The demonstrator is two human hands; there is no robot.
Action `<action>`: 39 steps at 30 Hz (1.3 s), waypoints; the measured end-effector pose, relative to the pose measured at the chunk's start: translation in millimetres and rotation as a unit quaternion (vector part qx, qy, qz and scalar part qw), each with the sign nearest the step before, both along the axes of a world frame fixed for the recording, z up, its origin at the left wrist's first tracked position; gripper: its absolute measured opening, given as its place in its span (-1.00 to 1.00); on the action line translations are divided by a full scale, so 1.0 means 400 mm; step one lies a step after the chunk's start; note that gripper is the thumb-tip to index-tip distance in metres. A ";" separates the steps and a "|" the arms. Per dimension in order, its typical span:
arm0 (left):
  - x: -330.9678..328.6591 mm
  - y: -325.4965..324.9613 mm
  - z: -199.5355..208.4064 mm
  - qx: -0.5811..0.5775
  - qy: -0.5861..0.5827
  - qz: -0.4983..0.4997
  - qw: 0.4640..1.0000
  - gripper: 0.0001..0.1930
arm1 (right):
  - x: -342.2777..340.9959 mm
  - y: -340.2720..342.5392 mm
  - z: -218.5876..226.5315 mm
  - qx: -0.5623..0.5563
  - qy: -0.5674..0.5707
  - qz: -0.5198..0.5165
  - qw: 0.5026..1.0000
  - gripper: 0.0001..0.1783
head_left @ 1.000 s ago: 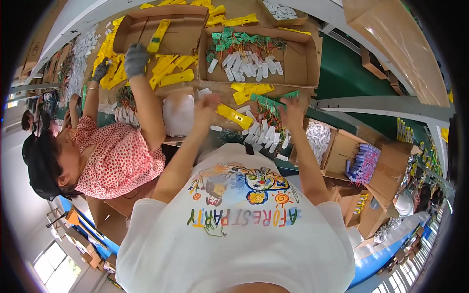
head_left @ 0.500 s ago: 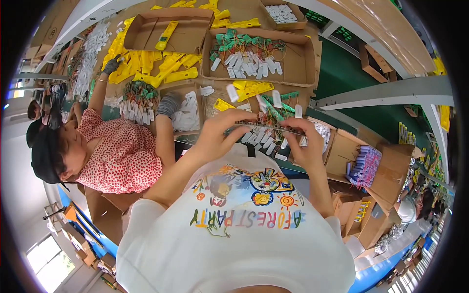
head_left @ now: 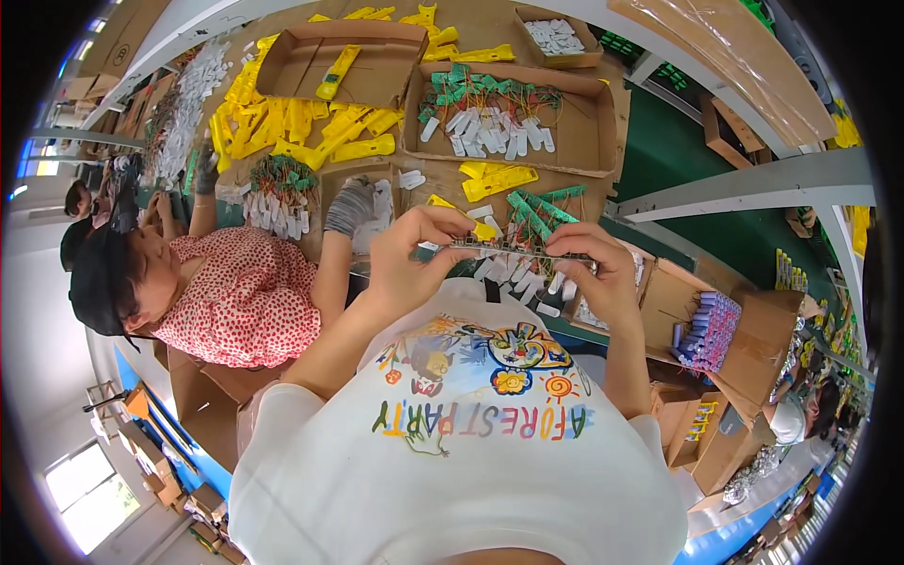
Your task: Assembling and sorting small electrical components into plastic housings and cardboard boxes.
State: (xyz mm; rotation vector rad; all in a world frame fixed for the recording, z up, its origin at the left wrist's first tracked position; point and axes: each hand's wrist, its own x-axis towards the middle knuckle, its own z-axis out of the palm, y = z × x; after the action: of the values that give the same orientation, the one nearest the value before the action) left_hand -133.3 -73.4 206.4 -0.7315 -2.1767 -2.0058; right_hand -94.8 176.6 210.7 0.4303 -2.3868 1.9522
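A thin circuit board stretches between my two hands, seen almost edge-on, with small parts along its upper side. My left hand pinches its left end between thumb and fingers. At the other end, my right hand grips it the same way. Just beyond and below lie green circuit boards with thin wires and several white plastic pieces. Yellow plastic housings lie on the table a little past my hands.
Cardboard trays hold wired boards and a yellow housing. A co-worker at left has one gloved hand over a box of white pieces and the other near yellow housings. Purple cylinders fill a box at right.
White pieces that hung in the air beyond the board no longer show there. My hands still hold the board. The co-worker's far hand has drawn back from the yellow housings.
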 end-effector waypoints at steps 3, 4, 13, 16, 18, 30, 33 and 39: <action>-0.014 -0.010 0.004 -0.076 0.001 -0.056 0.996 -0.73 | -0.009 0.000 0.011 0.028 -0.003 -0.009 1.000 -0.79; -0.018 -0.002 0.030 -0.076 0.001 -0.059 0.995 -0.73 | -0.009 0.000 0.011 0.053 0.029 -0.020 0.998 -0.76; -0.044 -0.030 0.049 -0.241 0.011 -0.118 0.963 -0.69 | -0.007 0.011 -0.031 -0.101 -0.059 -0.146 0.982 -0.58; -0.055 -0.029 0.034 -0.248 0.068 -0.167 0.952 -0.73 | -0.009 0.011 -0.032 -0.066 -0.030 -0.157 0.985 -0.61; -0.060 -0.036 0.020 -0.240 0.113 -0.200 0.943 -0.74 | -0.005 0.016 -0.027 0.055 0.026 -0.121 0.991 -0.63; -0.033 0.023 0.038 -0.220 0.008 -0.157 0.963 -0.73 | -0.011 0.014 -0.025 0.063 0.096 -0.082 0.990 -0.73; -0.045 0.025 0.022 -0.201 0.038 -0.144 0.968 -0.79 | -0.017 0.013 -0.023 0.026 0.028 -0.057 0.998 -0.76; -0.066 0.031 0.015 -0.152 0.034 -0.208 0.966 -0.89 | -0.011 0.030 -0.028 -0.068 -0.089 0.074 0.991 -0.58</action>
State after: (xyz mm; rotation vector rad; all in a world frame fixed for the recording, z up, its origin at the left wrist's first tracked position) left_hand -159.6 -61.1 212.5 -1.3782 -2.4825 -1.7795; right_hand -99.1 188.5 199.4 0.4578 -2.3635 2.2930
